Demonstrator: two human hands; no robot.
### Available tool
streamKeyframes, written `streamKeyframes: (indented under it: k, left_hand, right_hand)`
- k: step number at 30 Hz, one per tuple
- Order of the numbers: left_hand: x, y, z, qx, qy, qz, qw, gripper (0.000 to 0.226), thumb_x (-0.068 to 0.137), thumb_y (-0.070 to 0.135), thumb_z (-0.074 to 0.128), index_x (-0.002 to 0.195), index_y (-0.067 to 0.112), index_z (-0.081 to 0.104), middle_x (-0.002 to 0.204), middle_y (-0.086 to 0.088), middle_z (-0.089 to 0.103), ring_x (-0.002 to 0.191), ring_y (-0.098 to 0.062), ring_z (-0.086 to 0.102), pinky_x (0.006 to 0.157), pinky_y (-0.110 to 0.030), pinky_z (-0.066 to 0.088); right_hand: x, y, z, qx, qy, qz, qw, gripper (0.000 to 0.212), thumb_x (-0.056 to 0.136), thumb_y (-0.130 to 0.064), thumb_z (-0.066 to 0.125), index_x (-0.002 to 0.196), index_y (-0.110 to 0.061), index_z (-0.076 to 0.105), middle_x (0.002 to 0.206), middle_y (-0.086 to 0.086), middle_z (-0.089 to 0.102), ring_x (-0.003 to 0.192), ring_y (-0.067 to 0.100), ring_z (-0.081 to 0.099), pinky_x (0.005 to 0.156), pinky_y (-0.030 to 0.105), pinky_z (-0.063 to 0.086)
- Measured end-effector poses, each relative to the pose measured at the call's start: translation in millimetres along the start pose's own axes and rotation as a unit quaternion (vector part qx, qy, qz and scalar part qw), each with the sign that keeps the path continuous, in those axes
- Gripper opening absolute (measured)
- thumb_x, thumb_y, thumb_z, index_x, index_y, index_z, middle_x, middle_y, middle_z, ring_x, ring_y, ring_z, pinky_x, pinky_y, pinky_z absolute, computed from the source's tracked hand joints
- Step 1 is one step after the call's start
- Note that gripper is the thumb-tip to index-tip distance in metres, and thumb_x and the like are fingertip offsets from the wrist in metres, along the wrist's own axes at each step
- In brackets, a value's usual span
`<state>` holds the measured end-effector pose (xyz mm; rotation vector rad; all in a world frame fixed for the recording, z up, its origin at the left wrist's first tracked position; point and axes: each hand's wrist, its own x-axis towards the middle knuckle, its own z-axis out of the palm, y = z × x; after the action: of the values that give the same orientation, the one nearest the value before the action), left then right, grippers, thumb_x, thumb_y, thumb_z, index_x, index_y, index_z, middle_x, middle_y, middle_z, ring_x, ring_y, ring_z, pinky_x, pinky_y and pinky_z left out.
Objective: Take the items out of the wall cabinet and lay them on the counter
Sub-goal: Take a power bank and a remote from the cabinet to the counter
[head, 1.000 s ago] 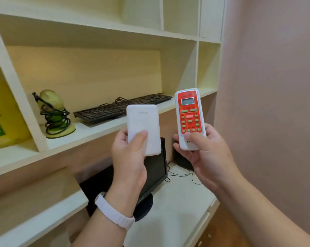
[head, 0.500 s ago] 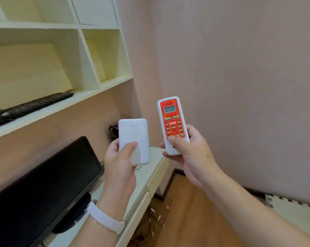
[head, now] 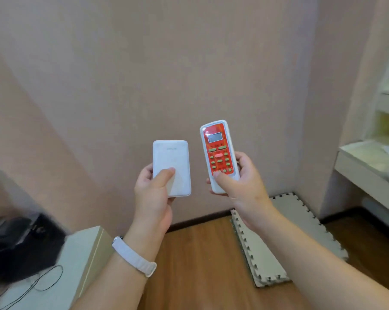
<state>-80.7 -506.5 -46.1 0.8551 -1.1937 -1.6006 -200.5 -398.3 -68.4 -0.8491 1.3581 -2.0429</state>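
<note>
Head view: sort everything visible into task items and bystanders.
Task items:
white power bank, held in left hand
red remote, held in right hand
counter, far right

Bystanders:
foam mats on floor
black device and cable
white wristband

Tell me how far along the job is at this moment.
Done: two items look taken from the cabinet. In hand: the left hand holds a white power bank, the right hand a red remote, both in the air. Left: neither lies on a counter yet. The cabinet is out of view.
</note>
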Motion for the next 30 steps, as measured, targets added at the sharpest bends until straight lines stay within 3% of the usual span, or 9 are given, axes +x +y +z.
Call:
streamKeyframes:
  k: [5, 11, 15, 17, 20, 22, 27, 30]
  left_hand:
    - [8, -44, 90, -0.009, -0.104, -0.052, 0.993, 0.026, 0.09, 0.004, 0.06, 0.112, 0.019, 0.058, 0.108, -0.004, 0.068, 0.087, -0.02, 0.066, 0.064, -0.034, 0.053]
    - [23, -103, 179, -0.004, -0.189, -0.11, 0.976, 0.031, 0.091, 0.003, 0.059, 0.12, 0.013, 0.055, 0.107, -0.005, 0.068, 0.083, -0.019, 0.067, 0.055, -0.031, 0.055]
    - [49, -147, 235, 0.004, -0.244, -0.142, 0.959, 0.035, 0.089, 0.001, 0.061, 0.122, 0.012, 0.055, 0.109, -0.006, 0.068, 0.091, -0.023, 0.067, 0.075, -0.044, 0.056]
    - [64, -168, 266, 0.015, -0.266, -0.15, 0.952, 0.035, 0.088, -0.001, 0.061, 0.118, 0.013, 0.056, 0.106, -0.004, 0.069, 0.094, -0.026, 0.066, 0.071, -0.042, 0.054]
    - [83, -198, 312, 0.019, -0.291, -0.169, 0.941, 0.035, 0.086, -0.002, 0.062, 0.116, 0.015, 0.057, 0.103, 0.0, 0.07, 0.096, -0.023, 0.066, 0.082, -0.045, 0.053]
    - [91, -216, 343, 0.026, -0.313, -0.176, 0.933, 0.036, 0.086, -0.001, 0.063, 0.117, 0.016, 0.057, 0.107, -0.001, 0.07, 0.097, -0.022, 0.067, 0.086, -0.045, 0.053]
    - [83, -250, 421, 0.03, -0.379, -0.202, 0.903, 0.039, 0.089, 0.0, 0.061, 0.123, 0.018, 0.052, 0.11, 0.001, 0.067, 0.089, -0.01, 0.067, 0.069, -0.03, 0.055]
    - [57, -264, 457, 0.046, -0.431, -0.217, 0.875, 0.042, 0.09, 0.001, 0.061, 0.125, 0.021, 0.05, 0.112, 0.002, 0.065, 0.098, -0.013, 0.065, 0.075, -0.031, 0.054]
  right_hand:
    - [6, -9, -88, -0.055, 0.117, -0.014, 0.992, 0.029, 0.089, -0.002, 0.063, 0.104, -0.025, 0.054, 0.097, 0.007, 0.067, 0.085, 0.026, 0.071, 0.077, 0.048, 0.06]
    - [29, 0, -171, -0.104, 0.222, 0.002, 0.969, 0.029, 0.088, -0.005, 0.064, 0.108, -0.025, 0.054, 0.101, 0.007, 0.067, 0.084, 0.022, 0.072, 0.077, 0.044, 0.061]
    - [62, 9, -218, -0.122, 0.278, 0.015, 0.953, 0.029, 0.088, -0.009, 0.066, 0.107, -0.027, 0.054, 0.104, 0.008, 0.067, 0.088, 0.025, 0.071, 0.075, 0.041, 0.061]
    - [80, 10, -241, -0.126, 0.306, 0.029, 0.943, 0.028, 0.088, -0.006, 0.065, 0.105, -0.026, 0.055, 0.103, 0.01, 0.068, 0.086, 0.027, 0.071, 0.072, 0.04, 0.061]
    - [104, 7, -279, -0.143, 0.337, 0.051, 0.929, 0.027, 0.088, -0.007, 0.065, 0.104, -0.027, 0.056, 0.101, 0.01, 0.068, 0.086, 0.028, 0.072, 0.078, 0.051, 0.06]
    - [115, 4, -306, -0.162, 0.366, 0.059, 0.915, 0.028, 0.089, -0.009, 0.066, 0.106, -0.028, 0.055, 0.101, 0.007, 0.068, 0.084, 0.026, 0.072, 0.079, 0.051, 0.059]
    - [110, -8, -366, -0.156, 0.463, 0.063, 0.87, 0.032, 0.091, -0.011, 0.066, 0.112, -0.029, 0.05, 0.106, 0.0, 0.065, 0.084, 0.017, 0.073, 0.077, 0.041, 0.061]
    - [87, -21, -394, -0.161, 0.524, 0.047, 0.835, 0.031, 0.09, -0.011, 0.066, 0.108, -0.031, 0.051, 0.105, -0.002, 0.063, 0.084, 0.013, 0.07, 0.072, 0.037, 0.062]
